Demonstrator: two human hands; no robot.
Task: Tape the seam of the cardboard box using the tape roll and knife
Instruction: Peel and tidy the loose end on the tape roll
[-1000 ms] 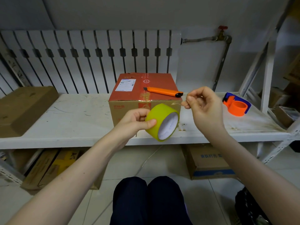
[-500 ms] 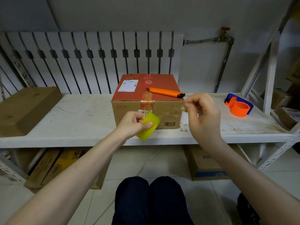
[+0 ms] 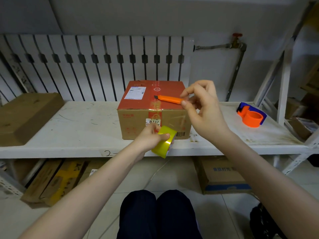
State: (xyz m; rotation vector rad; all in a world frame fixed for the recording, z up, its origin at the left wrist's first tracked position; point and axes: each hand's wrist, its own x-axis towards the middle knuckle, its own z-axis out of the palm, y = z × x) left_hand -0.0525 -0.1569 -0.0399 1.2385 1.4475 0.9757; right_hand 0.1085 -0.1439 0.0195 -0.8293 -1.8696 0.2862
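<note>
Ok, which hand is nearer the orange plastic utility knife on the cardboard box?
Right. The right hand, pinching the clear tape strip, sits at the right end of the orange knife; the left hand grips the yellow tape roll lower, in front of the cardboard box.

Open shelf [image 3: 82, 125] left of the cardboard box [image 3: 136, 121] as far as the flat brown carton [image 3: 25, 116]. Open too right of it, up to the orange dispenser [image 3: 252, 118] and rack post [image 3: 283, 80]. Box top partly taken by the knife [image 3: 168, 98] and the right hand [image 3: 205, 111] over its right edge. Near face crowded by the left hand [image 3: 148, 138] with the tape roll [image 3: 164, 144]. Radiator [image 3: 103, 66] close behind.
</note>
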